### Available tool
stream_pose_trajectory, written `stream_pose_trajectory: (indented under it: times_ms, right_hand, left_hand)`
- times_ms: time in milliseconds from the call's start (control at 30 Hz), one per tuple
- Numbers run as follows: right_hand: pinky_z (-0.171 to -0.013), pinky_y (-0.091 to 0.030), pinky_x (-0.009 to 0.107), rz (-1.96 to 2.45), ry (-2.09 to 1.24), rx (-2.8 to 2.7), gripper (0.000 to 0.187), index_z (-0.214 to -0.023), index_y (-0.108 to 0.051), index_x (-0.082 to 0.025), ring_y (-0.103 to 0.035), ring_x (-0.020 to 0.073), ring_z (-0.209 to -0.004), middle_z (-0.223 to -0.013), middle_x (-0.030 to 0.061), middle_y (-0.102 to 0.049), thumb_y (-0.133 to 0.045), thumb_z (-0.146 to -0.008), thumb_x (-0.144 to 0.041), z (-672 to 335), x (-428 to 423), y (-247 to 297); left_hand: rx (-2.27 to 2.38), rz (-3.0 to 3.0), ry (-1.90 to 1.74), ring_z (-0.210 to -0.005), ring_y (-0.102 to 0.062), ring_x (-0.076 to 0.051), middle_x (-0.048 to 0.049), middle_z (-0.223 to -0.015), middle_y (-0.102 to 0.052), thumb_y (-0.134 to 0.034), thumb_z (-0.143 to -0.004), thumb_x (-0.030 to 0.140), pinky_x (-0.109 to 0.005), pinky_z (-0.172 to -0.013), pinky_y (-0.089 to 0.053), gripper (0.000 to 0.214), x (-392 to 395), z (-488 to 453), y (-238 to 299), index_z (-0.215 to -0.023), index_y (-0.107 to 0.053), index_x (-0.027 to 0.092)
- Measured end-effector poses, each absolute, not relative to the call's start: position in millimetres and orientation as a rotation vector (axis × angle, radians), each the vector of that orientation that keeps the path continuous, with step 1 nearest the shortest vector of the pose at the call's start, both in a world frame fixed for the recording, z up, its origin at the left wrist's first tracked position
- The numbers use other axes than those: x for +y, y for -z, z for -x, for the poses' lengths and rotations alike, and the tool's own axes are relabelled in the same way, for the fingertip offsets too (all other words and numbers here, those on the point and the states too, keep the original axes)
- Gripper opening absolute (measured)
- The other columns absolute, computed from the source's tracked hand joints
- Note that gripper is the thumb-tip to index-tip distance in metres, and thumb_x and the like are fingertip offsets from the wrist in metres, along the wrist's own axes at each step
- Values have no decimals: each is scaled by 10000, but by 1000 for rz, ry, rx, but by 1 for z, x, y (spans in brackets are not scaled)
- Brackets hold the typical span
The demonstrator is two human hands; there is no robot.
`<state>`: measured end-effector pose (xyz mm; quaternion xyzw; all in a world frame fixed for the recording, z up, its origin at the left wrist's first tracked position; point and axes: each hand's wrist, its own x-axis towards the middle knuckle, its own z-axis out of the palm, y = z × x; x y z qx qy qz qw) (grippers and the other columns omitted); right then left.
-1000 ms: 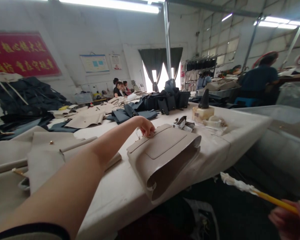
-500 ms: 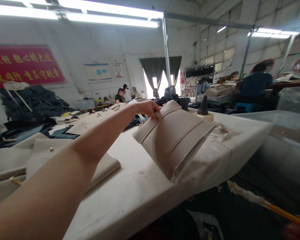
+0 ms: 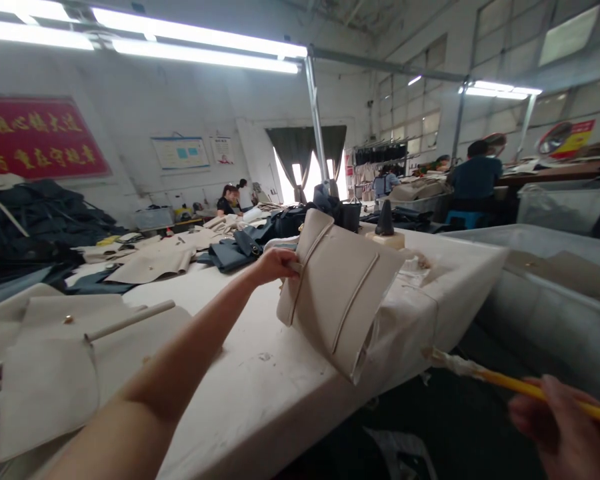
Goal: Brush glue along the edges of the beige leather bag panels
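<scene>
Gripping the top edge of a beige leather handbag [image 3: 336, 293] with the left hand [image 3: 275, 265] – fingers clenched over the rim, thumb side hidden behind the leather. Bag is centre frame, tilted up on its lower corner near the front edge of a white-covered work table [image 3: 260, 380]; can't tell if that corner touches. Right hand [image 3: 555, 423] sits lower right, off the table, curled around a yellow stick [image 3: 525, 390] with a crusted white tip pointing at the bag, tip well short of it. Lower left: cut beige leather panels [image 3: 45, 373] with a gold stud. Beyond the bag: navy bag pieces [image 3: 230, 257] and a black cone on a pale block [image 3: 385, 223]. Right side: grey bin [image 3: 555, 300]. Upper right: a seated co-worker [image 3: 475, 177], back turned.
</scene>
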<state>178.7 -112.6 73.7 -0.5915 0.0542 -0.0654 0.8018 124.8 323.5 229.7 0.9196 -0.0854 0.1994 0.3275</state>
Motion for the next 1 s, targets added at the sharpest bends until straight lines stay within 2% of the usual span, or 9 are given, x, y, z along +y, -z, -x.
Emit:
stream_pose_trajectory:
  times_ms: [67,100,300,400,500,567,733,900,1000]
  right_hand:
    - [-463,-507,156,1242,92,124,616,-767,-642,-223,-568,116,-531,-598,-4,-622,-858,-387,-657,-182,-95,-92]
    - [-452,-501,155,1256,74,97,648,-770,-640,-212,-561,115,-520,-586,-8,-618,-857,-364,-668,-185,-87,-99]
    - [-452,-501,252,1612,-91,-275,659,-797,-640,-174,-582,173,-495,-566,31,-630,-698,-560,-785,-215,-48,-106]
    - [-460,-489,303,1779,-143,-460,626,-694,-635,-175,-597,207,-482,-570,79,-648,-588,-658,-798,-231,-31,-106]
    - [-481,-473,318,1953,-55,-595,624,-553,-610,-191,-595,212,-462,-525,92,-630,-473,-735,-772,-250,-14,-109]
    - [-509,-476,320,2012,15,-609,610,-510,-589,-204,-597,210,-462,-495,86,-612,-438,-744,-746,-264,-3,-112]
    - [-527,-489,307,2010,51,-594,580,-551,-586,-214,-619,208,-494,-531,74,-631,-425,-727,-742,-278,4,-119]
    - [-453,-450,300,2053,-141,-627,693,-451,-574,-211,-543,187,-402,-450,86,-578,-445,-648,-862,-243,-16,-126]
    - [-437,-446,290,1972,-244,-607,676,-472,-586,-211,-545,186,-411,-470,83,-592,-495,-635,-861,-225,-24,-126]
  left_hand:
    - [-213,-2418,-583,-604,-365,-105,43,-580,-399,-820,-579,453,-227,-528,-301,428,325,-114,-212,-555,-524,144]
    - [-213,-2433,-612,-614,-368,-109,38,-587,-408,-815,-594,457,-230,-537,-304,432,325,-110,-205,-548,-517,147]
    - [-195,-2347,-687,-615,-349,-118,36,-591,-405,-815,-610,425,-246,-562,-300,428,318,-99,-173,-526,-486,165]
    - [-155,-2283,-661,-612,-351,-120,31,-615,-422,-827,-591,379,-245,-546,-286,381,317,-100,-164,-554,-512,167]
    - [-121,-2222,-643,-639,-370,-127,24,-637,-433,-829,-578,340,-242,-555,-302,358,318,-102,-161,-556,-517,165]
    - [-111,-2176,-632,-658,-387,-130,18,-656,-448,-826,-576,324,-243,-568,-323,353,319,-103,-159,-553,-513,162]
    - [-85,-2131,-632,-655,-396,-124,18,-668,-453,-829,-578,312,-244,-571,-332,337,321,-102,-156,-568,-532,154]
    - [-103,-2105,-639,-636,-380,-114,31,-645,-431,-846,-564,302,-241,-551,-305,340,323,-103,-155,-582,-541,154]
    - [-104,-2070,-629,-626,-375,-109,35,-640,-426,-847,-555,289,-239,-541,-294,331,322,-104,-156,-580,-546,154]
